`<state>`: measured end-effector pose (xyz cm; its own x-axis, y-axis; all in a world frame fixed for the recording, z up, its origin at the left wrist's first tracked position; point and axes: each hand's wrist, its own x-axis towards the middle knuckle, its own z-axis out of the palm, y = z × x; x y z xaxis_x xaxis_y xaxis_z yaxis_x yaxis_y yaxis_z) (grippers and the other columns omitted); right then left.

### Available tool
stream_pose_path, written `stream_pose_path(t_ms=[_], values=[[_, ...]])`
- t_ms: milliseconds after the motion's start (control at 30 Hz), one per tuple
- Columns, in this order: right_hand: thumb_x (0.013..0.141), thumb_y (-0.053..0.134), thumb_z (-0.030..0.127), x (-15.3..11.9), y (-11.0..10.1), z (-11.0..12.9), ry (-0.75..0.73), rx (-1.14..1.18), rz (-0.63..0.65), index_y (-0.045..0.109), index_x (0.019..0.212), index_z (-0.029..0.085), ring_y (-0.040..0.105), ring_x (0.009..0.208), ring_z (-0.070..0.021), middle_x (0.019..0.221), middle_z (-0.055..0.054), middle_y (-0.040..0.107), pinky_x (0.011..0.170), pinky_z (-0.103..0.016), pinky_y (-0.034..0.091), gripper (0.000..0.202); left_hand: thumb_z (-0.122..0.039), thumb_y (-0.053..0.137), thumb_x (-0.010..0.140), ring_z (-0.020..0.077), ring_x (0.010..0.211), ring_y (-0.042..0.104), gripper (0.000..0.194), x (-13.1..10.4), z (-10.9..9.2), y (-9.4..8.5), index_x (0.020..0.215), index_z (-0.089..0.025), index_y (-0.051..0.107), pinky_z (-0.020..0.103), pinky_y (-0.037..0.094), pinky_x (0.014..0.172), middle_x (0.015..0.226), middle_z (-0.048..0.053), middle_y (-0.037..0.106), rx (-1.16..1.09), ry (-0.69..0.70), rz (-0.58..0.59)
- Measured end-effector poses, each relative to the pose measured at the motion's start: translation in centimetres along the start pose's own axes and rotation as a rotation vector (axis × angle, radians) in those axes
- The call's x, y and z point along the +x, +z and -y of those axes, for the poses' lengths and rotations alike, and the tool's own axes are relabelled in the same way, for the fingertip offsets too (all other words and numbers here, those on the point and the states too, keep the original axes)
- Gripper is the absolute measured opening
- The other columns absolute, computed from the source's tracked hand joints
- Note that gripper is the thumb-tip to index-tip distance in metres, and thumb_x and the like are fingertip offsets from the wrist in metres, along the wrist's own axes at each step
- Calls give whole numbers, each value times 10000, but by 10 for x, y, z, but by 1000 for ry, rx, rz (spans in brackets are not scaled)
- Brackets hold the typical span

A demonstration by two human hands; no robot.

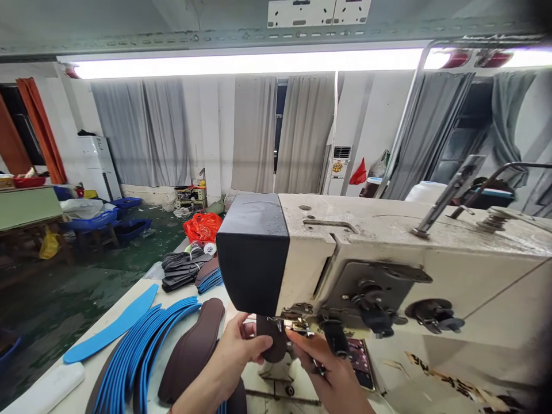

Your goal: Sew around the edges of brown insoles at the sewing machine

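My left hand (244, 345) pinches a dark brown fabric piece (272, 340) with a rounded end, its thumb lying on the face. The piece stands upright beneath the head of a sewing machine (345, 230), close to the needle area. My right hand (323, 359) is on the other side, index finger reaching to the piece's edge by the presser foot (299, 326). Its other fingers curl round; a bit of dark metal shows at them, too hidden to name. Left of my forearm lie brown padded pieces (194, 351) and a fanned stack of blue-edged pieces (133, 351).
A single blue strip (114, 328) and a white object (47, 391) lie at the table's left edge. Black bundled pieces (185, 267) and a red plastic bag (202, 227) sit farther back. A phone (361, 362) rests right of my right hand, under the machine arm.
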<state>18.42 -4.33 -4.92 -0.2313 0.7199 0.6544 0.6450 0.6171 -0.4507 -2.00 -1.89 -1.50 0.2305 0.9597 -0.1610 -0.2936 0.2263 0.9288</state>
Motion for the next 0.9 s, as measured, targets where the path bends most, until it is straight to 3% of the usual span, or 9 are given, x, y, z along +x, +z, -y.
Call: stream_pose_path(t_ms=[200,333,467,533,600,667,700,800,900], values=[[849,532,122,1,0,-2,-45,-18,7,675,1193,253,721,937,-164,1039,-79,753,843,-265,559,396,-259,831,593,99,653,631,426,-2,11,12,926,-161,583,160,405,529,802,26,724,-193,40,-111],[822,499,83,2,0,3,-28,-30,16,686,1172,237,726,901,-151,977,-69,768,826,-245,560,426,-265,857,570,133,747,668,476,-4,25,28,954,-164,595,209,498,652,915,47,721,-335,68,-290],[798,470,62,5,-4,9,-2,-17,56,673,1183,238,728,908,-143,969,-53,774,850,-249,550,470,-339,869,564,118,643,633,469,-14,53,43,886,-182,567,222,513,635,755,-5,661,-368,53,-411],[820,473,73,5,-4,9,-6,-2,51,669,1187,235,728,913,-145,979,-58,772,835,-242,555,447,-449,815,619,95,462,528,414,-23,60,42,776,-209,518,216,453,484,568,-62,543,-277,40,-314],[851,473,94,2,-1,8,-22,8,32,665,1191,230,722,918,-154,992,-73,765,818,-246,560,413,-515,740,679,90,410,444,392,-27,49,34,706,-233,469,220,390,427,517,-78,471,-86,141,-228],[881,466,123,-2,4,4,-23,6,27,630,1245,224,722,855,-157,944,-82,759,788,-253,568,411,-453,712,722,133,609,552,301,-22,20,18,721,-230,510,244,463,607,652,-23,568,188,373,-306],[894,461,139,-5,6,2,-17,2,35,598,1287,221,718,793,-152,892,-81,754,757,-247,572,424,-423,672,757,173,749,592,230,-16,2,9,768,-226,554,277,476,724,748,13,628,317,388,-316],[917,459,182,-11,12,-4,-3,-16,59,536,1357,217,679,676,-145,797,-72,722,685,-229,565,448,-351,667,718,218,886,606,231,4,-47,-18,894,-202,664,307,471,777,890,24,701,566,83,136],[910,471,174,-12,13,-6,-11,-20,61,551,1341,231,666,704,-162,840,-77,701,666,-235,545,443,-270,734,635,167,716,607,268,10,-57,-34,872,-152,696,251,448,640,791,5,701,561,-65,364]])
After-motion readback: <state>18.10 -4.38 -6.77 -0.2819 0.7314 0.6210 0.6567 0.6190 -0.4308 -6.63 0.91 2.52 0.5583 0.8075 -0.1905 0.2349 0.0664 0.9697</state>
